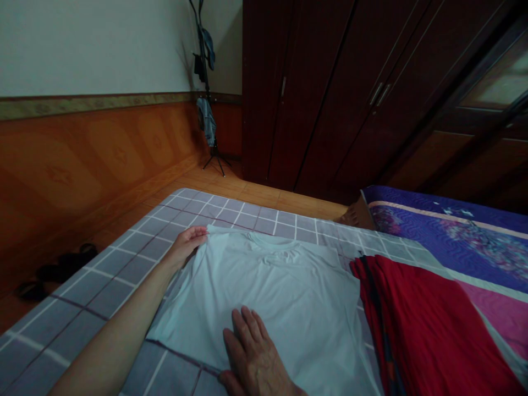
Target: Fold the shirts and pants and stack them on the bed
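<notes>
Across the bed (pixel 136 258), on its grey checked sheet, a pale shirt (pixel 289 308) lies spread with its neckline at twelve o'clock and some creases just below the collar. At the shirt's ten o'clock, the left hand (pixel 186 245) has its fingers drawn narrow, pinching the cloth at the shoulder corner. At six o'clock, the right hand (pixel 258 357) rests palm down on the shirt's front, fingers stretched out side by side, gripping nothing.

Toward four o'clock, just beside the shirt, lie red clothes (pixel 437 324), folded, with dark cloth showing along the near-side edge. Out at two o'clock, beyond the bed's edge, is purple bedding (pixel 412 212) with a flower pattern. A dark wardrobe (pixel 322 99) stands at one o'clock; at eleven, a coat rack (pixel 207 88) carries a few garments. Over at nine o'clock, dark things (pixel 61 267) sit on the floor, too dim to name.
</notes>
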`<control>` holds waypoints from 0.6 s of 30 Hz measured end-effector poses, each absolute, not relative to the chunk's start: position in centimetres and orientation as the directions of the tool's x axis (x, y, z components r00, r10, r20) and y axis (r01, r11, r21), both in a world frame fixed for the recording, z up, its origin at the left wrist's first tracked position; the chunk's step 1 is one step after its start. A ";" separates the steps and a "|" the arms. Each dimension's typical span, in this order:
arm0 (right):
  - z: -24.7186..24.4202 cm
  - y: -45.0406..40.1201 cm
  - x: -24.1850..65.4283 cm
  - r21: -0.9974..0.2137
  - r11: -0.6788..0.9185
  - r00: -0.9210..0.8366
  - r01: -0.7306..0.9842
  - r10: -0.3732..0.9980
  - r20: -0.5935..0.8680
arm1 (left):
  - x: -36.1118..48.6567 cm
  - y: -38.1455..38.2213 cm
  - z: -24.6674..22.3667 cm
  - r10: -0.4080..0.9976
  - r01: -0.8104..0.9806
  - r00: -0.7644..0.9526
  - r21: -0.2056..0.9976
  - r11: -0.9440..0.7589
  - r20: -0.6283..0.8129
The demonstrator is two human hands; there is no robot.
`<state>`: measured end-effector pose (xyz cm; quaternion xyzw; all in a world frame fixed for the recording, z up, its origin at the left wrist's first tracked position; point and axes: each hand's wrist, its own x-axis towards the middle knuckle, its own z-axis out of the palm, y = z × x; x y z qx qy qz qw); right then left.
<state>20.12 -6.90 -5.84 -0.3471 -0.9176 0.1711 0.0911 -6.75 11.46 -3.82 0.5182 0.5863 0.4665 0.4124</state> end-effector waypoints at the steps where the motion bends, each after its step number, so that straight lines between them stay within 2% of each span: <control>1: -5.6 -6.9 20.1 -0.384 0.697 -0.742 0.605 0.669 0.047 | -6.7 11.5 -3.8 0.994 0.235 -0.108 0.972 0.016 0.010; 5: -4.7 -7.0 20.1 -0.417 0.675 -0.724 0.608 0.687 0.057 | -6.7 11.8 -4.0 0.995 0.354 -0.077 0.935 -0.027 0.058; 9: -4.5 -7.2 20.2 -0.434 0.676 -0.734 0.596 0.677 0.048 | -6.8 12.1 -3.7 0.988 0.546 -0.064 0.834 -0.085 0.143; 12: -4.5 -7.2 20.3 -0.413 0.706 -0.756 0.576 0.652 0.059 | -5.6 12.0 -2.3 0.980 0.624 0.007 0.765 -0.161 0.200; 14: -4.3 -7.2 20.4 -0.412 0.715 -0.765 0.565 0.641 0.065 | -3.9 12.1 -1.0 0.965 0.680 0.151 0.686 -0.258 0.214; 18: -3.9 -7.2 20.5 -0.398 0.737 -0.781 0.547 0.620 0.075 | 1.2 13.5 0.8 0.821 0.718 0.544 0.410 -0.562 0.172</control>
